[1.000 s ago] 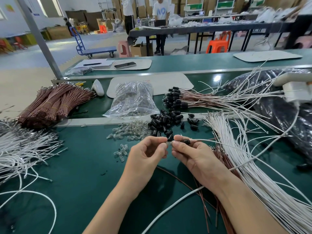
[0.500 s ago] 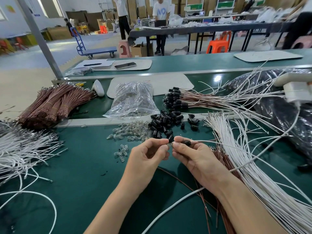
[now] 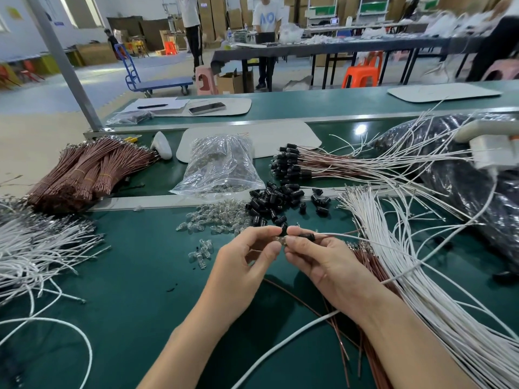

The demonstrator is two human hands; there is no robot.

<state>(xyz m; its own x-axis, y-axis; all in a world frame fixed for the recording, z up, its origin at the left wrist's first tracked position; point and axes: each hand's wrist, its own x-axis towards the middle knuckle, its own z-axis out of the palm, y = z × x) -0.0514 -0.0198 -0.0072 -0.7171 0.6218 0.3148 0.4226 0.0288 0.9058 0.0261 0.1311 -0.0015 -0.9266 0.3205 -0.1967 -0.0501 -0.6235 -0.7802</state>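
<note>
My left hand point(image 3: 244, 265) and my right hand point(image 3: 323, 265) meet fingertip to fingertip over the green bench point(image 3: 126, 290). My right hand pinches a small black socket point(image 3: 306, 236) with a white wire point(image 3: 339, 235) and a brown wire running off to the right. My left hand pinches a tiny clear bulb point(image 3: 280, 239) at the socket's open end. How deep the bulb sits in the socket is hidden by my fingers.
Loose clear bulbs point(image 3: 216, 217) and black sockets point(image 3: 275, 200) lie just beyond my hands. A bag of bulbs point(image 3: 222, 167), finished wired sockets point(image 3: 295, 164), brown wire bundles point(image 3: 84, 172), white wires point(image 3: 421, 276) at right and more white wires point(image 3: 36, 248) at left surround them.
Both hands stay almost in place, shifting slightly away from me. My fingers keep working the bulb against the socket.
</note>
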